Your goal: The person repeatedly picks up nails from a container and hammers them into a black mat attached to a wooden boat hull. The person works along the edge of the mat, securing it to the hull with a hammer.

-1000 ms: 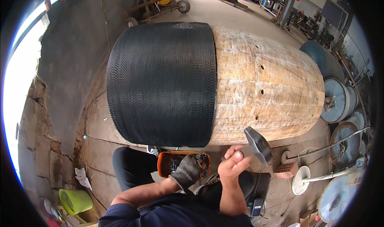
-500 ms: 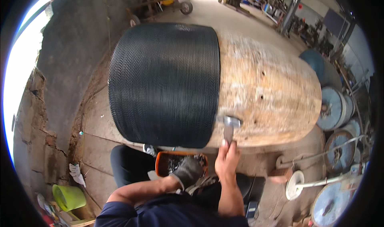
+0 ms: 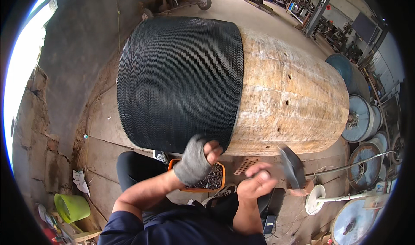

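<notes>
Drum [image 3: 294, 98]: big, wooden, lying on its side, pale stained boards with a line of holes. A dense black ridged band [image 3: 181, 85] wraps its left part; bare wood to the right.

Left hand [image 3: 193, 160], in a grey fingerless glove: raised at the drum's near side, overlapping the lower right of the band in view. Fingers curled inward, grip narrow; motion blur hides the fingertips, so I cannot tell whether it pinches anything, or touches the drum.

Right hand [image 3: 257, 182]: off the drum's near side, right of the left hand. Grip closed round a hammer [image 3: 293, 166], dark head upraised, apart from the drum in view, handle mostly hidden.

Orange tray [image 3: 223, 178]: on the floor [image 3: 294, 217] at the drum's near side, full of small dark pieces [image 3: 212, 178], partly behind the gloved wrist.

Also near the drum: reddish brick [image 3: 304, 188] at near right; green bucket [image 3: 71, 208] well off to near left; blue-grey wheels [image 3: 358, 123] beyond its right end.
</notes>
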Tool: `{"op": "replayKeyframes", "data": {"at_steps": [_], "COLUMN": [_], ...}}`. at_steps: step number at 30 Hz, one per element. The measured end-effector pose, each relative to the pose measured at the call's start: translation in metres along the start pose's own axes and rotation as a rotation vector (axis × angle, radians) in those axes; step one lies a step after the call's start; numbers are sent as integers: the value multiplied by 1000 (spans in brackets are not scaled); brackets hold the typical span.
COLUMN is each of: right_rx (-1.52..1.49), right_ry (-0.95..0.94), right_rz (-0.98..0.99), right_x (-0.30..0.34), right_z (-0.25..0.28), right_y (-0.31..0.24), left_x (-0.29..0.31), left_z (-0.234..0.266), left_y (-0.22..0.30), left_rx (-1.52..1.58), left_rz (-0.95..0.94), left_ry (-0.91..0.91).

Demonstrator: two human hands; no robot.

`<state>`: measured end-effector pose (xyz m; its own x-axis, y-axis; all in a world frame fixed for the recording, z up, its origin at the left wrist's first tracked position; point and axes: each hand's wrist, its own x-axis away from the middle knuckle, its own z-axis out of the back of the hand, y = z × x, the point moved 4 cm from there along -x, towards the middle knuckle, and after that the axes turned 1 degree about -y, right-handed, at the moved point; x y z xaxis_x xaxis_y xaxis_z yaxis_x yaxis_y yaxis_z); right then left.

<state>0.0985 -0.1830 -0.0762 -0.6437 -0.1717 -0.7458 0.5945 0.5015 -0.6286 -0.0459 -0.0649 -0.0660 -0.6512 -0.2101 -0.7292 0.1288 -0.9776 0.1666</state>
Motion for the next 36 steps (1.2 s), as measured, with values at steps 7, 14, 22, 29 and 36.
{"op": "replayKeyframes", "data": {"at_steps": [7, 14, 22, 29, 36], "right_rx": [682, 306, 181, 472, 619], "right_ry": [-558, -286, -109, -389, -383], "right_rz": [-164, 88, 6, -321, -95], "right_x": [20, -4, 14, 13, 14], "right_z": [-7, -14, -8, -9, -11], "right_y": [43, 11, 14, 41, 40], "left_x": [-67, -77, -80, -85, -84], "left_z": [21, 24, 20, 20, 15], "left_y": [-84, -82, -84, -89, -94], "left_rx": [-336, -393, -425, -480, -524], "left_rz": [-115, -61, -49, -5, 10], "left_ry": [237, 238, 241, 266, 281]}}
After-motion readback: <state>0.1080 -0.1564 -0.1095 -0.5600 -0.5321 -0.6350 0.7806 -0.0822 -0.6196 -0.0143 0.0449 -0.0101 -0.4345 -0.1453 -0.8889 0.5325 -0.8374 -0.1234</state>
